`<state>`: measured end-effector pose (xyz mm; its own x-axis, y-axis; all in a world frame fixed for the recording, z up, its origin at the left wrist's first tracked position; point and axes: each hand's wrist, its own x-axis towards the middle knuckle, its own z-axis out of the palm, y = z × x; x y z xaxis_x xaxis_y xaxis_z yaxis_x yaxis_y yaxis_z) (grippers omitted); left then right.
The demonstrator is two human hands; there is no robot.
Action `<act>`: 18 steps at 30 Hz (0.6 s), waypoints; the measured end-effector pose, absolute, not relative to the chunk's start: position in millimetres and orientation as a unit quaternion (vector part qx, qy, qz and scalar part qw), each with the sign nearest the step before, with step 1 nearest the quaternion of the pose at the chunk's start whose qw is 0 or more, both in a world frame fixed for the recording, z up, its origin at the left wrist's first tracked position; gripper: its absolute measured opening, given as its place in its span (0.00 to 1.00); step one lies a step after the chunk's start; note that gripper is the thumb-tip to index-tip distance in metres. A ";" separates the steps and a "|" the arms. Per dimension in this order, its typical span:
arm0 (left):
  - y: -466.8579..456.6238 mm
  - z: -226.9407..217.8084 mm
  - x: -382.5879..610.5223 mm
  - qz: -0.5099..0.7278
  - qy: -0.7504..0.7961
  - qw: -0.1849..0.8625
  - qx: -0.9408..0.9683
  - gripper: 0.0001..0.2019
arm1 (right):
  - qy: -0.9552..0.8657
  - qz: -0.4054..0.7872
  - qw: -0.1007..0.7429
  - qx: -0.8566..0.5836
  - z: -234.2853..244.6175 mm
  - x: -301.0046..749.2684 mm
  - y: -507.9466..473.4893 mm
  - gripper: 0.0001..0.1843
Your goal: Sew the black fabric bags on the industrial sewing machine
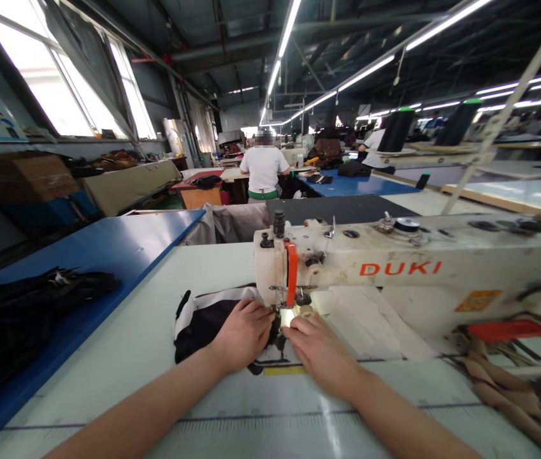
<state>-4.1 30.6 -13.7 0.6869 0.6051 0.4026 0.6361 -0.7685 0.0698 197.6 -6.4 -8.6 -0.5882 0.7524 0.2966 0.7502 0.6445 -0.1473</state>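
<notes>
A sewing machine (346, 268) with a cream body and an orange guard stands in front of me. A piece of black fabric (208, 325) with a white strip along its edge lies left of the needle area and runs in under the machine's head. My left hand (246, 335) presses on this fabric with its fingers bent and close together, just left of the presser foot. To the right of the foot, my right hand (320, 350) is closed, thumb and forefinger pinched at the fabric's brightly lit edge. My fingers partly hide the needle and stitching spot.
Black garments (36, 312) lie on a blue table (155, 239) at left. White sheet material (366, 319) lies under the machine arm. A red-topped tray (509, 329) with tools is at right. Ahead, a person in a white shirt (264, 169) faces away; black thread cones (396, 131) stand behind the machine.
</notes>
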 end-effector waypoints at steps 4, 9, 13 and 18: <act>32.0 -15.1 -2.0 -0.209 -0.349 0.028 -0.913 0.13 | -0.890 0.020 0.180 -0.418 -9.4 198.1 -7.5 0.13; 23.5 -10.7 -5.7 -0.207 -0.361 0.014 -0.909 0.14 | -0.892 0.023 0.204 -0.402 -12.9 202.1 -8.1 0.14; -11.4 -4.3 -23.7 -0.200 -0.356 -0.016 -0.913 0.14 | -0.896 0.028 0.235 -0.376 -14.6 205.6 -10.3 0.14; -73.3 3.1 -43.8 -0.204 -0.342 -0.009 -0.917 0.14 | -0.920 0.053 0.224 -0.318 -14.4 189.6 -26.0 0.17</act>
